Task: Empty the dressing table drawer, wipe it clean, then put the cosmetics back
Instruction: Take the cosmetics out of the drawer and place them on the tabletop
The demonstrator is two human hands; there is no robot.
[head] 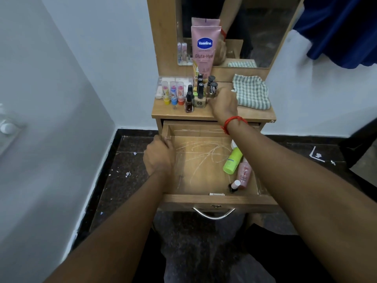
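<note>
The wooden drawer (204, 201) stands pulled out, its floor marked with white scratches. At its right side lie a lime-green bottle (231, 161), a pink tube (243, 175) and a small dark nail polish bottle (233, 186). My left hand (159, 156) grips the drawer's left wall. My right hand (223, 102) is up on the table top (204, 115), fingers curled around a dark-capped nail polish bottle (213, 88) at the edge of a cluster of nail polishes (195, 97). A pink Vaseline tube (205, 50) stands behind them.
Three lip balms (173, 93) and a clear plastic case (161, 86) sit at the top's left. A green checked cloth (252, 92) lies at the right. A mirror (255, 27) rises behind. White walls flank the table; dark floor lies below.
</note>
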